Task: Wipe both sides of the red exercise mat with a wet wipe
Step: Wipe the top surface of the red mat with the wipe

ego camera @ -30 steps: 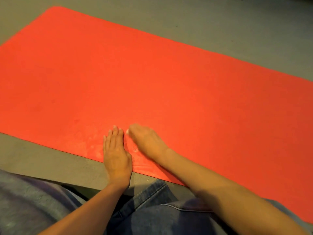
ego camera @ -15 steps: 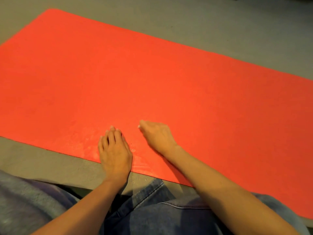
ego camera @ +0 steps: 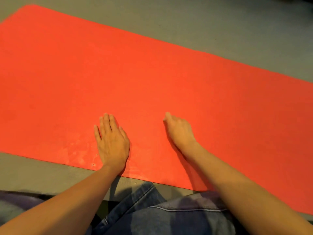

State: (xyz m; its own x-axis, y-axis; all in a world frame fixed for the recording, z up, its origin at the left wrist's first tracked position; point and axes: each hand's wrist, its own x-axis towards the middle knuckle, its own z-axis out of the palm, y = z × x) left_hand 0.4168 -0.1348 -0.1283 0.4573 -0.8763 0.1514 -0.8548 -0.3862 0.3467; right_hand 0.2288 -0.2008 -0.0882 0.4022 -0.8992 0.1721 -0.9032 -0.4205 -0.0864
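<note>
Head view: the red mat [ego camera: 152, 73] is laid flat on the grey floor [ego camera: 220, 22], filling most of the frame. The left hand [ego camera: 112, 143] is pressed palm-down on the mat's near edge, fingers spread and straight. Wet streaks [ego camera: 77, 150] are seen just beside it. The right hand [ego camera: 180, 131] is curled, knuckles up; whether a wipe is gripped beneath cannot be told. Jeans [ego camera: 169, 214] are seen below.

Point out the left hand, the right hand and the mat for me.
left hand [ego camera: 113, 143], head view, back of the hand.
right hand [ego camera: 180, 131], head view, back of the hand.
mat [ego camera: 152, 73], head view, bare middle.
</note>
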